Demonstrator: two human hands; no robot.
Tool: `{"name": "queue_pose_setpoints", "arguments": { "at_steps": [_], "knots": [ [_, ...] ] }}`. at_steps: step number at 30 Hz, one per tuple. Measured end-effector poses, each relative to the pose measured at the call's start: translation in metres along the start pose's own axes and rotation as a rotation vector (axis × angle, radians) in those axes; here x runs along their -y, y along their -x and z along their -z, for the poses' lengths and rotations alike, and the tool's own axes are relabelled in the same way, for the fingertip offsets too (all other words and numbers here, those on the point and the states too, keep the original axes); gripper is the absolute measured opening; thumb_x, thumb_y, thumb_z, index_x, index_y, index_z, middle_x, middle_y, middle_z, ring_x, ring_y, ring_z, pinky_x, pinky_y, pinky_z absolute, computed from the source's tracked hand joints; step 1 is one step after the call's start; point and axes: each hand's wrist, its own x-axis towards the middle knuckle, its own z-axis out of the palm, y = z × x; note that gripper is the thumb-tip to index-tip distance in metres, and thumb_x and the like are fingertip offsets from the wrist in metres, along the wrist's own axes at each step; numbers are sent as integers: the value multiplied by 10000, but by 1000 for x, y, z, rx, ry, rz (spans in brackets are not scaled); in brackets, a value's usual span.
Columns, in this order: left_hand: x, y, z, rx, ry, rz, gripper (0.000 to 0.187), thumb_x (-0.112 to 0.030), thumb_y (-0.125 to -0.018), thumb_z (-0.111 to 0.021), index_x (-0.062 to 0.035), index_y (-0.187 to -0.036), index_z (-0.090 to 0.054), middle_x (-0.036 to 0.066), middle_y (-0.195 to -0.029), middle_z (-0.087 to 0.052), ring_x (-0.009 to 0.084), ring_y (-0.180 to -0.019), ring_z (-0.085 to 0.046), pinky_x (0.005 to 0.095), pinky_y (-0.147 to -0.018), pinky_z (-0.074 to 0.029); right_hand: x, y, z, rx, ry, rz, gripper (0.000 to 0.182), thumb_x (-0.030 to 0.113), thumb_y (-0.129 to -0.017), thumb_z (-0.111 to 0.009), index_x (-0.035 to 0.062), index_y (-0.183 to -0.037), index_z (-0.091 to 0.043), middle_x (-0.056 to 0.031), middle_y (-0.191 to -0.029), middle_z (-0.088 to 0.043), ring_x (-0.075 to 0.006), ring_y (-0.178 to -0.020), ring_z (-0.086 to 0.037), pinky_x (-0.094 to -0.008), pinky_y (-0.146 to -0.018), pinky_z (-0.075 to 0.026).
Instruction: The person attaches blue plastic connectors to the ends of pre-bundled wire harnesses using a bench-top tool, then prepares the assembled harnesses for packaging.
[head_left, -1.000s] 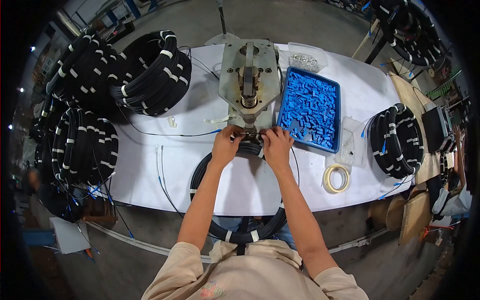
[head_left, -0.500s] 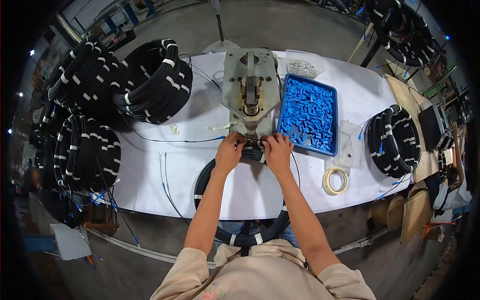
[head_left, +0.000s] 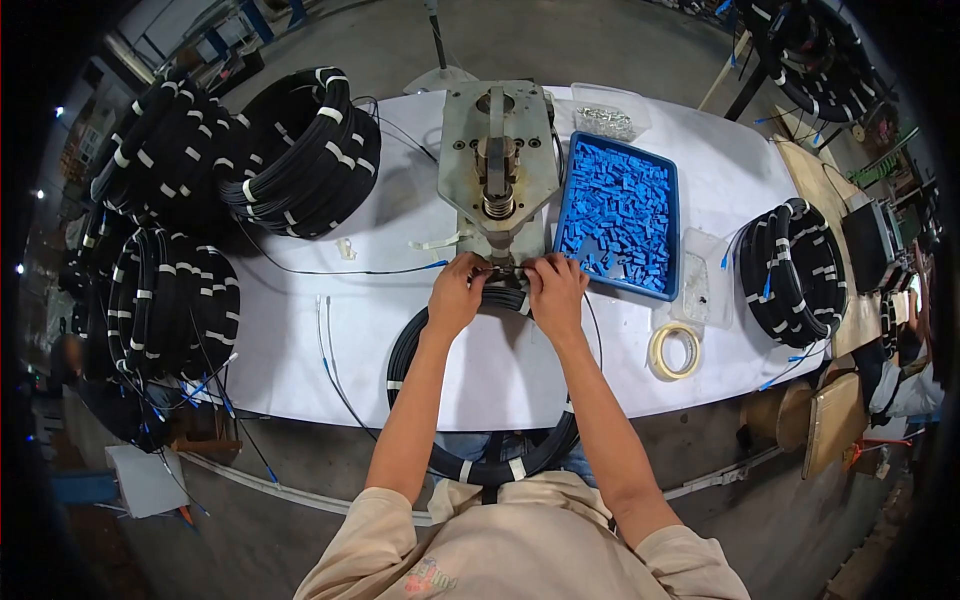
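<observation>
At the foot of a bench press (head_left: 497,190), my left hand (head_left: 457,294) and my right hand (head_left: 557,293) face each other with fingertips pinched. Both are closed close under the press head. A thin black cable runs down from my right hand's side. What my left fingertips pinch is hidden by the fingers. Below the hands a taped coil of black cable (head_left: 401,372) leans from the table over its front edge, against my lap, with my forearms crossing above it. A cable with a blue tip (head_left: 438,265) ends just left of my left hand.
A blue tray (head_left: 672,235) of small blue parts stands right of the press. Behind it sits a clear box (head_left: 607,115) of metal pieces. A tape roll (head_left: 675,351) lies at right. Cable coils stand at left (head_left: 300,165) and right (head_left: 790,275) on the white table (head_left: 290,345).
The view has shifted slightly, so the press and tray appear a little higher. Both hands stay pinched at the press; my left hand's fingers have shifted very slightly.
</observation>
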Motion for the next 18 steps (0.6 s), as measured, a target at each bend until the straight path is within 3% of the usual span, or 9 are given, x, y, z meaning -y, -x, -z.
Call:
{"name": "queue_pose_setpoints", "arguments": {
  "at_steps": [10,13,16,18],
  "knots": [
    [-2,-1,0,0,9,9,95,-64,-884,-618,-27,-970,-623,143,-955,-653,377,-891,-612,432,-760,-484,-1,-1,1,14,-7,-3,74,135,-868,-664,126,-942,-668,-57,-1017,-586,-305,-995,-504,-453,-847,-343],
    [-3,-1,-1,-24,0,5,109,-70,-885,-634,10,-959,-622,145,-928,-667,337,-846,-631,391,-726,-492,-1,-2,0,1,-16,10,66,134,-869,-663,121,-933,-662,-59,-1021,-590,-305,-993,-505,-451,-840,-340],
    [-2,0,-2,-10,-2,40,108,-65,-885,-628,6,-967,-624,144,-942,-669,341,-860,-631,393,-734,-491,-1,-1,1,17,2,9,59,136,-869,-664,117,-925,-659,-59,-1018,-593,-303,-990,-505,-449,-835,-339],
    [-2,0,-1,-18,-10,15,98,-78,-897,-610,-47,-988,-625,126,-967,-654,360,-866,-615,425,-746,-487,-1,-1,1,9,-2,12,58,138,-870,-664,116,-924,-659,-59,-1015,-593,-302,-989,-506,-448,-836,-339]
  ]
}}
